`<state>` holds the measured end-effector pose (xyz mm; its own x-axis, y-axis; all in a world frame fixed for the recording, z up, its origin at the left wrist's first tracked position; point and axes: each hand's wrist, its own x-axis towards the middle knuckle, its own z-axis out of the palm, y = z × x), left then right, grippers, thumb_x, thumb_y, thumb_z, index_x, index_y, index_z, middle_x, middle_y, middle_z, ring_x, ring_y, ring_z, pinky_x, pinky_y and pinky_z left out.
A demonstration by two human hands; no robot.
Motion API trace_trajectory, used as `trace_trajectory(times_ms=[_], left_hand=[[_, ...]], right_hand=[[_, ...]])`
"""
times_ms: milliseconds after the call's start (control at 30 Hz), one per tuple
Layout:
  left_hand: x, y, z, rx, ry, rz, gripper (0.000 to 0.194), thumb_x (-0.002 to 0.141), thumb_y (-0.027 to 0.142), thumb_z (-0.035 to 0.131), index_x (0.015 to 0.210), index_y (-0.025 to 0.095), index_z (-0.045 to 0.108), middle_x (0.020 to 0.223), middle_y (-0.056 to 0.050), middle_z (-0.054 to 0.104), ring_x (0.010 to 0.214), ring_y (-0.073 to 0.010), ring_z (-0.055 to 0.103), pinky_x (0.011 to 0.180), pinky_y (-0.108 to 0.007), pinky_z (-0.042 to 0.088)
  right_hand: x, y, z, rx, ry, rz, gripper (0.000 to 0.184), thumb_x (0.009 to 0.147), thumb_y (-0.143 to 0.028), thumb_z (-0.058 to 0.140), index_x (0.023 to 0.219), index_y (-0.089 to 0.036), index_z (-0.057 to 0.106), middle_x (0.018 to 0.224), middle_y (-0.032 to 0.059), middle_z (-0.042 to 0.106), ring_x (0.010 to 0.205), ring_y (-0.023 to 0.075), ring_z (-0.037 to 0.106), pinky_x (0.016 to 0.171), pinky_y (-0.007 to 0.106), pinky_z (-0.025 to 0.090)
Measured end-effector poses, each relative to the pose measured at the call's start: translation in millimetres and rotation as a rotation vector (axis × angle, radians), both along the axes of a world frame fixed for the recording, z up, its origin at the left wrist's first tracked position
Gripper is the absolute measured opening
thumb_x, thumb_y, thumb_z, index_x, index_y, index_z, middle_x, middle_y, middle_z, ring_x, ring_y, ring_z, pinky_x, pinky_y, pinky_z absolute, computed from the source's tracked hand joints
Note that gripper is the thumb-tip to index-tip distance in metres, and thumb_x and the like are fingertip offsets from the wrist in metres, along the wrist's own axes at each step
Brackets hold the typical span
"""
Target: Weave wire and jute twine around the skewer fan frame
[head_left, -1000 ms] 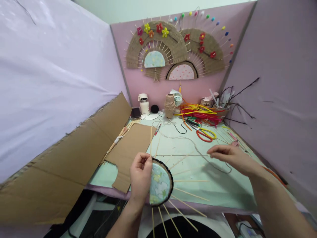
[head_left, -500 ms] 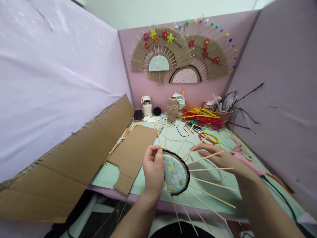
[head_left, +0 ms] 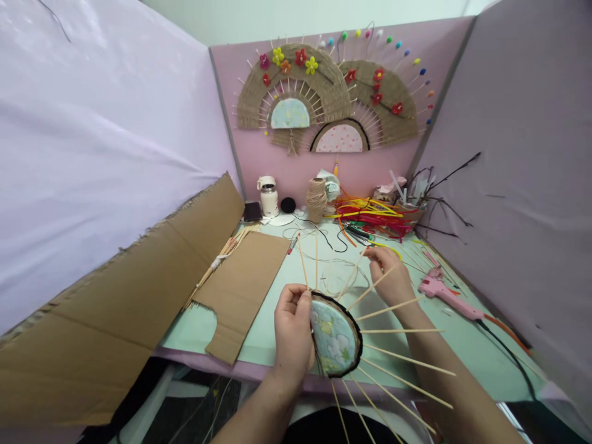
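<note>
floral half-round fan piece (head_left: 337,338) is at near middle, over the near edge of the tabletop (head_left: 472,351), pinched in your left hand's (head_left: 293,330) grip. your right hand (head_left: 396,287), nearer half a second ago, now reaches farther over the scissors (head_left: 386,246); whether its grip holds them, i cannot tell. the pink glue gun (head_left: 451,299) shows more fully now. marks on the far white flask (head_left: 269,202) are too small to read.

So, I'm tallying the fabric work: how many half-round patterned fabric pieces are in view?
3: the blue floral piece in the left hand, the other blue piece on the pink wall, and the dotted piece to its lower right.
</note>
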<state>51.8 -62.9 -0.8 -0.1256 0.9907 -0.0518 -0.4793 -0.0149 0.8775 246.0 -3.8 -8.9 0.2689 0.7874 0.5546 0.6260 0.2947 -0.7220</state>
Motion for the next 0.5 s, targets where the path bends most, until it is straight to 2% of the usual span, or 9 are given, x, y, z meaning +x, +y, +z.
trace_trajectory(times_ms=[67, 167, 267, 333, 500], left_hand=[[-1, -2, -1.2, -0.006, -0.003, -0.017, 0.016, 0.077, 0.031, 0.061, 0.077, 0.019, 0.050, 0.066, 0.005, 0.049, 0.056, -0.0073, 0.043, 0.057, -0.019, 0.037], [-2, -5, -1.1, -0.012, -0.011, -0.038, 0.016, 0.076, 0.031, 0.061, 0.077, 0.019, 0.051, 0.065, 0.005, 0.049, 0.057, -0.0080, 0.043, 0.055, -0.020, 0.037], [-3, -6, -0.5, -0.015, -0.007, -0.037, 0.016, 0.076, 0.031, 0.062, 0.077, 0.019, 0.051, 0.065, 0.005, 0.049, 0.057, -0.0083, 0.044, 0.055, -0.020, 0.037], [-3, -6, -0.6, -0.014, 0.000, -0.038, 0.016, 0.076, 0.030, 0.062, 0.077, 0.018, 0.052, 0.065, 0.005, 0.049, 0.058, -0.0083, 0.044, 0.055, -0.020, 0.037], [-6, -6, -2.3, -0.022, 0.000, -0.019, 0.017, 0.074, 0.031, 0.063, 0.077, 0.019, 0.052, 0.064, 0.005, 0.050, 0.057, -0.0083, 0.045, 0.055, -0.020, 0.037]], right_hand=[[-1, -4, 4.6, 0.130, 0.146, -0.002, 0.022, 0.070, -0.012, 0.042, 0.072, -0.021, 0.062, 0.087, 0.0056, 0.062, 0.089, 0.0215, 0.056, 0.084, 0.039, 0.041], [-6, -8, 10.1, 0.260, 0.579, 0.089, 0.014, 0.065, -0.012, 0.047, 0.057, -0.021, 0.053, 0.068, 0.0008, 0.056, 0.070, 0.0162, 0.055, 0.069, 0.032, 0.044], [4, -4, 10.0, 0.232, 0.960, 0.161, 0.011, 0.056, -0.011, 0.053, 0.053, -0.020, 0.047, 0.056, -0.0029, 0.046, 0.054, 0.0114, 0.044, 0.054, 0.026, 0.040], [19, -1, 7.8, 0.187, 1.065, 0.128, 0.008, 0.054, -0.015, 0.054, 0.056, -0.021, 0.048, 0.057, -0.0030, 0.045, 0.051, 0.0102, 0.041, 0.051, 0.025, 0.038], [67, -8, 4.8, 0.199, 1.117, -0.056, 0.010, 0.054, -0.026, 0.049, 0.059, -0.021, 0.041, 0.057, -0.0027, 0.038, 0.049, 0.0099, 0.036, 0.048, 0.027, 0.035]])
